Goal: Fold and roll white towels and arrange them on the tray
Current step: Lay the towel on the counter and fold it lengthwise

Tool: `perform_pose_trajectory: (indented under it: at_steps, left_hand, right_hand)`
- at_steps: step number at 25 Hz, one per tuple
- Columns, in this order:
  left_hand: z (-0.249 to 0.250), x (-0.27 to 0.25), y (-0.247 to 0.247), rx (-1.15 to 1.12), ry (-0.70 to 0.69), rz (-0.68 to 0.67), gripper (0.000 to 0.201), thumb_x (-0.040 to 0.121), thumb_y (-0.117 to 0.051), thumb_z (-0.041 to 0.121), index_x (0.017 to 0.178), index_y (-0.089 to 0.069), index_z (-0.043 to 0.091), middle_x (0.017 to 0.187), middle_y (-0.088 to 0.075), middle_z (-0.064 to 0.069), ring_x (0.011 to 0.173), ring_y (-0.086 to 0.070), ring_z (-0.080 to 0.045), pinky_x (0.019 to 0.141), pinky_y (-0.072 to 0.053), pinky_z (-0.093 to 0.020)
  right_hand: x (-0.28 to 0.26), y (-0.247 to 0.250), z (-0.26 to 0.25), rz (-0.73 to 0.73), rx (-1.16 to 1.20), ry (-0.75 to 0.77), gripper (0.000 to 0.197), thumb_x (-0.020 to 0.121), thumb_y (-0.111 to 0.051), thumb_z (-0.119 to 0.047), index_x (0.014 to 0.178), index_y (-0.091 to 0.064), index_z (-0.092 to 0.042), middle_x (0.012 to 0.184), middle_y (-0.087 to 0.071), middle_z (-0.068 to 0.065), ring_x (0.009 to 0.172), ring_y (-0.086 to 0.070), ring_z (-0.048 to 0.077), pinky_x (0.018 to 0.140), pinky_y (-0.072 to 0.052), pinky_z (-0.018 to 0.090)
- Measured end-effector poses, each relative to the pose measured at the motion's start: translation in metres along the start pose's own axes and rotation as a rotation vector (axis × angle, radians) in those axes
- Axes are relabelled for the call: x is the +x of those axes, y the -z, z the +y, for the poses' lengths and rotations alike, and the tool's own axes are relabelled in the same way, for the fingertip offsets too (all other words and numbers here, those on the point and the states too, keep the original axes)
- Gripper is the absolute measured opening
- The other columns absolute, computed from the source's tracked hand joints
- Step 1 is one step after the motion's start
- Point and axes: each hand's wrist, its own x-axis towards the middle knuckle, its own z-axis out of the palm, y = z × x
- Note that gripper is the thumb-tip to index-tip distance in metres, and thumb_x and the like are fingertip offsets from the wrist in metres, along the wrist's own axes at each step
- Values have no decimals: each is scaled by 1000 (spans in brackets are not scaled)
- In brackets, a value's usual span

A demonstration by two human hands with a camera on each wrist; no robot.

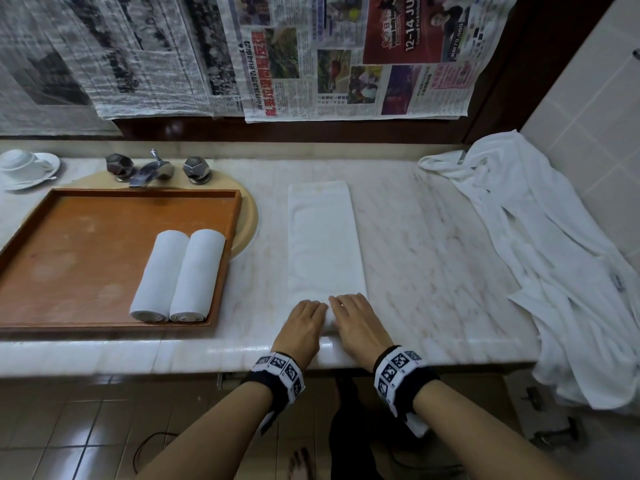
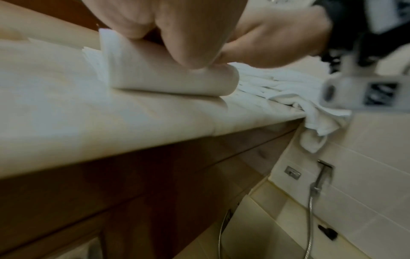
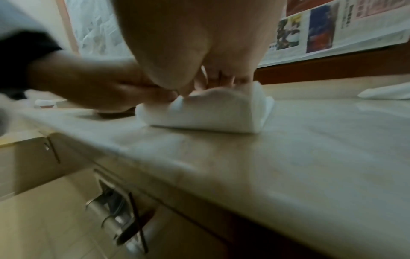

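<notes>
A white towel folded into a long strip lies on the marble counter, its length running away from me. Its near end is rolled up into a short roll close to the counter's front edge. My left hand and right hand sit side by side on that roll, fingers curved over its top and thumbs behind it. Two finished rolled towels lie next to each other in the right part of the brown tray.
A heap of loose white towels covers the counter's right end and hangs over its edge. The tray rests over a sink with a chrome faucet. A white cup and saucer stand at the far left. Newspaper covers the wall behind.
</notes>
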Motion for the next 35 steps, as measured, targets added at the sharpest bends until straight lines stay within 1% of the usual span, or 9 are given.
perform_pose_trajectory:
  at_steps: [4, 6, 10, 18, 21, 24, 26, 33, 35]
  left_hand:
    - [0, 28, 12, 64, 73, -170, 33, 80, -52, -6, 110, -61, 3, 104, -61, -15, 98, -54, -33, 88, -43, -36]
    - [6, 27, 15, 101, 108, -119, 35, 78, -52, -7, 111, -60, 4, 108, -59, -12, 101, -52, -30, 90, -42, -33]
    - [17, -3, 7, 74, 50, 68, 50, 59, -55, -8, 107, -57, 5, 105, -59, -12, 97, -46, -25, 92, -39, -31]
    - [2, 21, 17, 58, 90, -124, 44, 79, -27, 14, 101, -63, 3, 102, -60, -12, 94, -55, -28, 84, -49, -37]
    - [8, 29, 21, 85, 145, -140, 35, 87, -37, 1, 117, -56, 5, 121, -51, -10, 111, -46, -27, 96, -37, -30]
    - [16, 14, 15, 62, 112, -3, 34, 78, -60, -6, 111, -60, 4, 114, -56, -11, 104, -50, -26, 94, -39, -28]
    - [17, -1, 6, 90, 15, 79, 43, 67, -70, -7, 107, -61, 2, 106, -59, -12, 98, -47, -24, 91, -39, -30]
    - [11, 16, 13, 123, 54, -60, 31, 68, -43, -3, 90, -63, 3, 88, -60, -12, 79, -58, -29, 72, -55, -39]
    - [11, 26, 16, 126, 93, -124, 30, 73, -47, -9, 98, -62, 1, 99, -58, -15, 90, -55, -33, 82, -51, -42]
  right_hand:
    - [-3, -12, -5, 47, -14, -9, 50, 74, -55, -3, 124, -58, -1, 118, -61, 12, 108, -60, 30, 102, -45, 46]
    - [3, -8, -2, 53, 20, -46, 49, 78, -39, -7, 123, -58, -6, 116, -60, 7, 107, -59, 28, 106, -39, 40]
    - [14, 6, 1, -105, 66, -82, 53, 82, -46, 0, 134, -46, -14, 128, -50, 3, 119, -43, 24, 106, -24, 32]
    - [-8, -11, -2, 7, -49, -46, 53, 78, -61, -14, 128, -52, -1, 122, -58, 16, 110, -58, 33, 101, -46, 49]
    - [0, -5, 4, -42, -36, -35, 53, 71, -55, -5, 124, -58, -3, 117, -62, 11, 107, -61, 30, 101, -46, 47]
    - [13, 10, 9, -104, 8, -9, 52, 86, -21, -17, 123, -57, -8, 116, -60, 7, 108, -55, 28, 102, -39, 39]
    - [16, 14, 9, -113, 23, 15, 44, 93, -24, -13, 127, -53, -11, 121, -57, 5, 114, -49, 26, 101, -31, 34]
    - [2, -2, 8, -18, 37, -4, 41, 86, -35, -8, 119, -59, -7, 117, -60, 9, 107, -56, 29, 101, -39, 40]
    - [3, -4, 9, 0, -4, -9, 55, 75, -25, -8, 117, -61, -7, 110, -62, 7, 101, -61, 28, 102, -40, 41]
